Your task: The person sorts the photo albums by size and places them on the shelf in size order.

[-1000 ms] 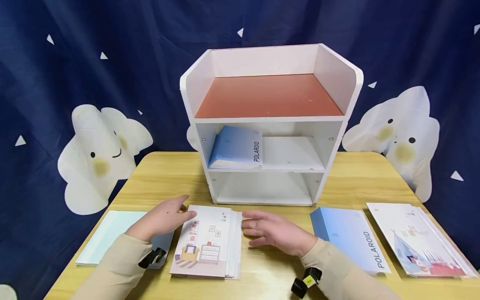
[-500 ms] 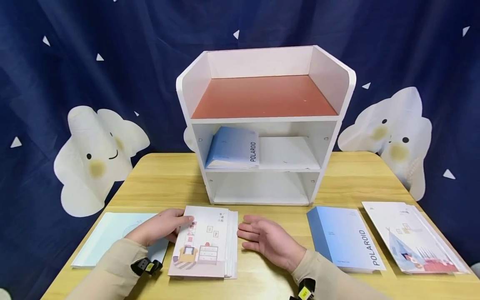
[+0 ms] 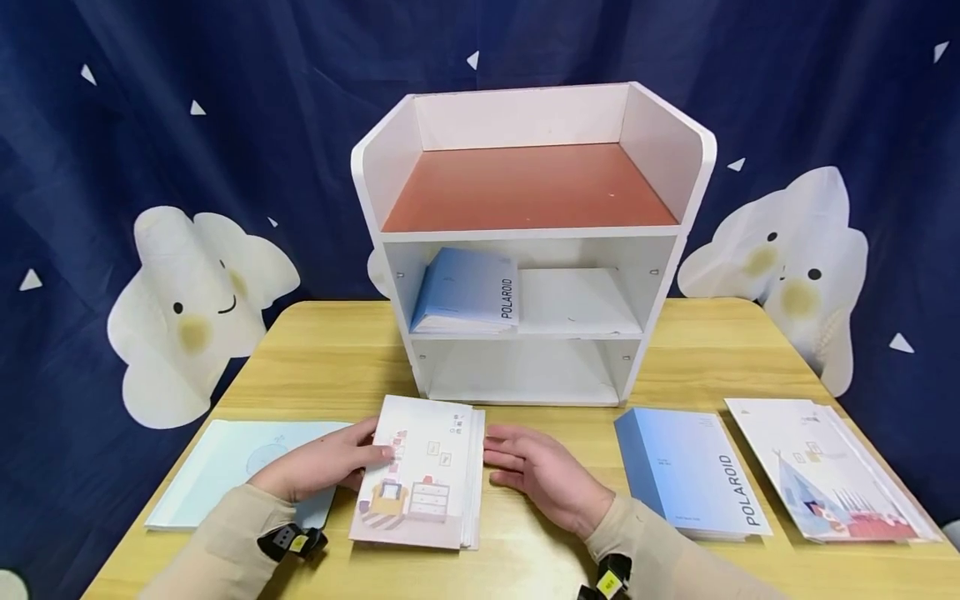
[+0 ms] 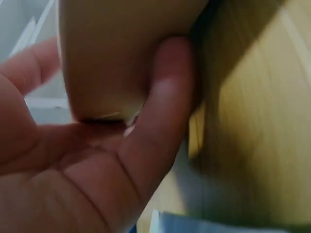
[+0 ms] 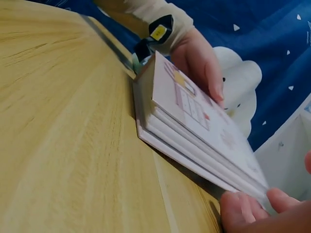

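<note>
My left hand (image 3: 322, 461) grips the left edge of a stack of pale booklets (image 3: 412, 475), whose top cover shows a drawn chair and dresser. Its thumb lies on the cover; in the left wrist view a finger (image 4: 167, 107) reaches under the stack. The left side of the stack is tilted up off the table. My right hand (image 3: 547, 475) lies at the right edge with its fingers extended. In the right wrist view its fingertips (image 5: 238, 206) meet the far end of the booklets (image 5: 214, 126).
Ahead stands a white shelf unit (image 3: 525, 233) with blue POLAROID books (image 3: 472, 287) on its middle level. Pale green booklets (image 3: 210, 467) lie at left. More blue POLAROID books (image 3: 690, 475) and illustrated booklets (image 3: 825, 475) lie at right on the wooden table (image 3: 322, 367).
My left hand has closed on the stack's left edge and raised that side, shifting the stack slightly right. My right hand has turned palm inward and stays beside the right edge.
</note>
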The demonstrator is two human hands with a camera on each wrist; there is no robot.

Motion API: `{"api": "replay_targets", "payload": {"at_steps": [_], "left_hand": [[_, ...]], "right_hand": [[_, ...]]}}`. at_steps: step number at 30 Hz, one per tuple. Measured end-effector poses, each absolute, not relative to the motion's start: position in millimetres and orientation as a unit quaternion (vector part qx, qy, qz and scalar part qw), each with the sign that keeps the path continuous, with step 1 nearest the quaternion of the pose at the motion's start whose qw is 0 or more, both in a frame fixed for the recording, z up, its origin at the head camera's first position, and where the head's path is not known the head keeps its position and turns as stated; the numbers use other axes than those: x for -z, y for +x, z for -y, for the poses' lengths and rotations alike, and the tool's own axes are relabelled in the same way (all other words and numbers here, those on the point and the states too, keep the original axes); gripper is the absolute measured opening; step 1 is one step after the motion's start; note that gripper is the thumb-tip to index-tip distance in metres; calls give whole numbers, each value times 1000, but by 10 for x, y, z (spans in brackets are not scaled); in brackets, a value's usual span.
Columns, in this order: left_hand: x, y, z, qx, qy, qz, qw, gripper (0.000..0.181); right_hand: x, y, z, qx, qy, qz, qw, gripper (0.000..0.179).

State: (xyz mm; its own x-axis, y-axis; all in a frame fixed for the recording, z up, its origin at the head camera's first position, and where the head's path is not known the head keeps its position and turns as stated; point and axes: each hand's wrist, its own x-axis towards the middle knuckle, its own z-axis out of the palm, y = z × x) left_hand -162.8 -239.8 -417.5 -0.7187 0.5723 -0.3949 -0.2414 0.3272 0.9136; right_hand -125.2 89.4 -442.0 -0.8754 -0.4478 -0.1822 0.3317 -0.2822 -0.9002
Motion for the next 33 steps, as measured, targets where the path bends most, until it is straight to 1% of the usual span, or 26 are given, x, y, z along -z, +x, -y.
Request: {"api": "replay_targets", "payload": {"at_steps": [4, 8, 10, 15, 19, 26, 33], "left_hand": [[4166, -1551, 2290, -577, 141, -708, 382, 69], [4159, -1490, 2144, -600, 148, -684, 387, 74], [4160, -1494, 2068, -618, 142, -673, 379, 71], [4196, -1595, 1863, -659, 132, -650, 355, 58], [4243, -1671, 1736, -660, 128, -657, 342, 51], [4314, -1765, 1616, -650, 121, -674, 329, 47], [4355, -1850, 1658, -660, 103, -683, 295, 52]], "right_hand": [[4413, -1265, -902, 793, -46, -567, 219, 56], [4420, -1296, -927, 791, -33, -579, 196, 54], [4423, -1321, -956, 793, -29, -581, 182, 55], [4420, -1405, -1055, 800, -4, -585, 133, 55], [4433, -1472, -1114, 793, 11, -601, 101, 55], [4469, -1502, -1159, 776, 24, -625, 84, 51], [4475, -1513, -1150, 770, 1, -632, 86, 48]]}}
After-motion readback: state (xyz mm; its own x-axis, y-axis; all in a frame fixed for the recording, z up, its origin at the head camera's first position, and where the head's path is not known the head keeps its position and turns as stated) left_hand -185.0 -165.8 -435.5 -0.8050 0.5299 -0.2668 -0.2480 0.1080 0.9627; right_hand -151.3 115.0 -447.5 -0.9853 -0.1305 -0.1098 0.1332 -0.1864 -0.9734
